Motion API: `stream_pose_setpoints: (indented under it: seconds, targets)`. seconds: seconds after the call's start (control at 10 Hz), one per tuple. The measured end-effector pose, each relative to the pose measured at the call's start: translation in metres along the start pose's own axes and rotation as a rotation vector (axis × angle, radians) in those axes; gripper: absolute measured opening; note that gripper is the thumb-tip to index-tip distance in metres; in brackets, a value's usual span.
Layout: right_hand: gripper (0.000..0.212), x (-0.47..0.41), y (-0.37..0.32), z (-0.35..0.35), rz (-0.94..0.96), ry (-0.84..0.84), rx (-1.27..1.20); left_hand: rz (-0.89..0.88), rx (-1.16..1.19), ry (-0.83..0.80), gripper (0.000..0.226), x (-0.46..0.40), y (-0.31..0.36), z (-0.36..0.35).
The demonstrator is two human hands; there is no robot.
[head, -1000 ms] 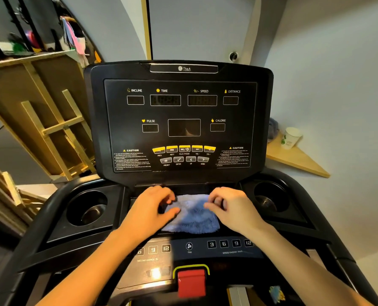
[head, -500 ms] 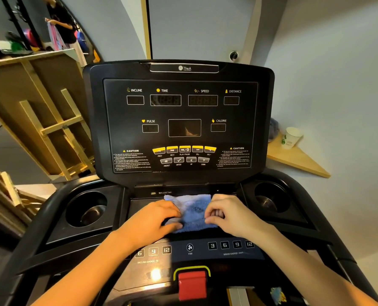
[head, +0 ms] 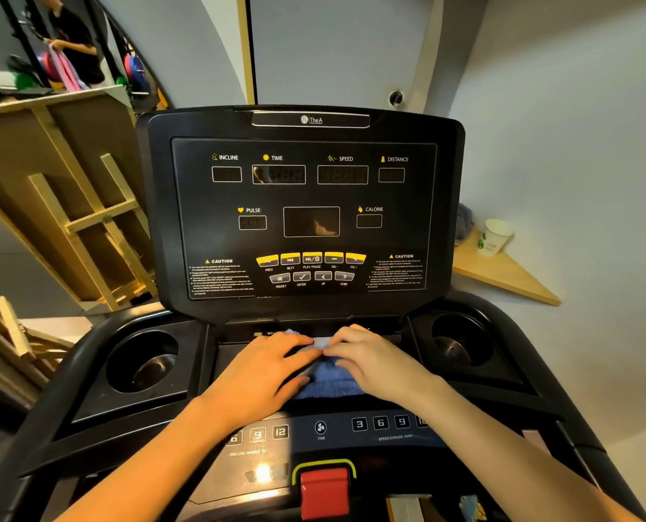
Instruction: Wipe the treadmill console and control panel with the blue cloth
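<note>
Closest to me is the red stop button (head: pixel 325 491) at the near edge of the treadmill, with a yellow-green frame around its top. Just past it sits the control panel (head: pixel 325 431), a blue strip with a fan key in the middle and number keys on both sides; my forearms cross over part of those.

Beyond that strip, both my hands are on the blue cloth (head: pixel 327 378), which lies bunched on the flat black tray in the middle of the treadmill, right under the upright screen. My left hand (head: pixel 264 371) lies flat on the cloth's left side, fingers loosely together and pointing right. My right hand (head: pixel 374 359) covers the right side, fingers curled and pinching a pale fold of cloth at the far edge. The fingertips of the two hands nearly meet there.

A round cup holder sits on each side of the tray, left (head: pixel 144 363) and right (head: pixel 460 340).

Further back the console (head: pixel 302 205) stands tilted up, all its readouts dark, two rows of buttons along its lower edge.

Off past the right side, a paper cup (head: pixel 494 237) stands on a wooden corner shelf (head: pixel 509 276).
</note>
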State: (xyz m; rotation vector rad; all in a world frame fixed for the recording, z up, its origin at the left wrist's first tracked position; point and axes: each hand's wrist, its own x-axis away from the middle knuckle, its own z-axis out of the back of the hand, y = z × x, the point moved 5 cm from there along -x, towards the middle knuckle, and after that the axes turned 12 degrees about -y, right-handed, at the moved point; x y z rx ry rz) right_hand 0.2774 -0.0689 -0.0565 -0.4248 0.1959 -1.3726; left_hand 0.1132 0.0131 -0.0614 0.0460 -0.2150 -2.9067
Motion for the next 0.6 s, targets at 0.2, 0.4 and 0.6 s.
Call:
stream_pose_setpoints:
  seconds: [0.2, 0.4, 0.6]
  targets:
    - [0.013, -0.005, 0.013, -0.014, -0.064, 0.045, 0.223, 0.131, -0.119, 0.029, 0.046, 0.006, -0.002, -0.003]
    - [0.013, -0.005, 0.018, -0.028, -0.146, 0.05, 0.239, 0.194, -0.1, 0.036, 0.038, 0.011, -0.001, -0.003]
    - [0.003, 0.0, 0.008, -0.019, -0.082, 0.107, 0.167, 0.212, -0.099, 0.032, 0.038, 0.009, -0.003, -0.004]
